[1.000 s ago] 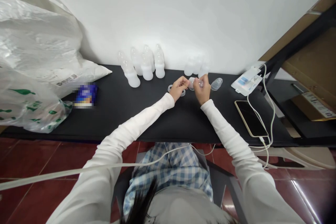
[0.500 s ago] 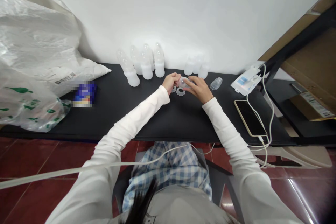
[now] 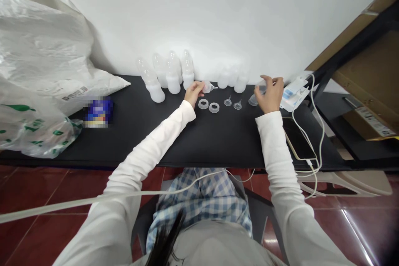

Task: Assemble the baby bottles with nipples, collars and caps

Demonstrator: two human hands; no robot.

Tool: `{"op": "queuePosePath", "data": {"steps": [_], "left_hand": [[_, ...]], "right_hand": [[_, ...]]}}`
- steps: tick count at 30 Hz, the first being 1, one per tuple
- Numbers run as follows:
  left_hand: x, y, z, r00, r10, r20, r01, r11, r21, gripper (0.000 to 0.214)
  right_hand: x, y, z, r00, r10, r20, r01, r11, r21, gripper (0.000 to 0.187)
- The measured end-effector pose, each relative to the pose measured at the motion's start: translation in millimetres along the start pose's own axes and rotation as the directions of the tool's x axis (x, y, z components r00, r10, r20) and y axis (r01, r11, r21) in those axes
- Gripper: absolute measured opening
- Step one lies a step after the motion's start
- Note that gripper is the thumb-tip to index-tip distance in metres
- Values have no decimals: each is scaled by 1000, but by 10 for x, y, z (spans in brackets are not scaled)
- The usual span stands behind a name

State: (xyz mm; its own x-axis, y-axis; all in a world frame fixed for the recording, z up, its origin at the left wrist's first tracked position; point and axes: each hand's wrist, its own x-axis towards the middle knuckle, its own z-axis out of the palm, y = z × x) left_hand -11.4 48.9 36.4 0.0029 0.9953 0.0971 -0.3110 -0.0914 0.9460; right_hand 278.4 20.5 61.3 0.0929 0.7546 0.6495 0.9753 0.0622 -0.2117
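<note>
Your left hand [image 3: 193,94] pinches a clear spouted fitting [image 3: 208,87] above the black surface [image 3: 134,141] while your open right hand [image 3: 271,94] hovers over a clear dome cap [image 3: 253,100], apparently the next piece to grasp.

Black table [image 3: 134,145] with translucent bottles [image 3: 173,77], rings [image 3: 213,107]

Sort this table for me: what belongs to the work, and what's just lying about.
Belongs to the work:
left hand, pinching a small clear plastic piece
right hand, above a clear plastic cap
two plastic rings
two small clear pieces
frosted plastic bottles

Just lying about:
white plastic sack
blurred packet
phone
white cable
</note>
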Motion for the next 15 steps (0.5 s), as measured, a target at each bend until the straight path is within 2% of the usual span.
{"op": "queuePosePath", "data": {"steps": [4, 6, 9, 12, 14, 15], "left_hand": [[-28, -22, 8, 998, 5, 63, -2, 999, -40, 30], [-55, -20, 25, 993, -42, 109, 49, 997, -67, 31], [-102, -9, 64, 980, -123, 158, 140, 985, -102, 33], [-146, -6, 114, 974, -163, 156, 184, 974, -129, 35], [-174, -8, 149, 976, -169, 137, 187, 974, -130, 34], [-188, -8, 165, 977, -164, 133, 181, 975, -126, 34]], "right_hand": [[-79, 193, 258, 961, 178, 212, -170, 984, -55, 42], [-110, 246, 351, 957, 194, 214, -183, 981, -69, 44], [-130, 174, 349, 979, 174, 106, -165, 982, -91, 48], [-150, -121, 232, 999, 53, 13, -53, 999, -11, 49], [-186, -384, 160, 990, -121, 67, 113, 987, 113, 46], [-213, -511, 141, 972, -211, 104, 190, 965, 180, 44]]}}
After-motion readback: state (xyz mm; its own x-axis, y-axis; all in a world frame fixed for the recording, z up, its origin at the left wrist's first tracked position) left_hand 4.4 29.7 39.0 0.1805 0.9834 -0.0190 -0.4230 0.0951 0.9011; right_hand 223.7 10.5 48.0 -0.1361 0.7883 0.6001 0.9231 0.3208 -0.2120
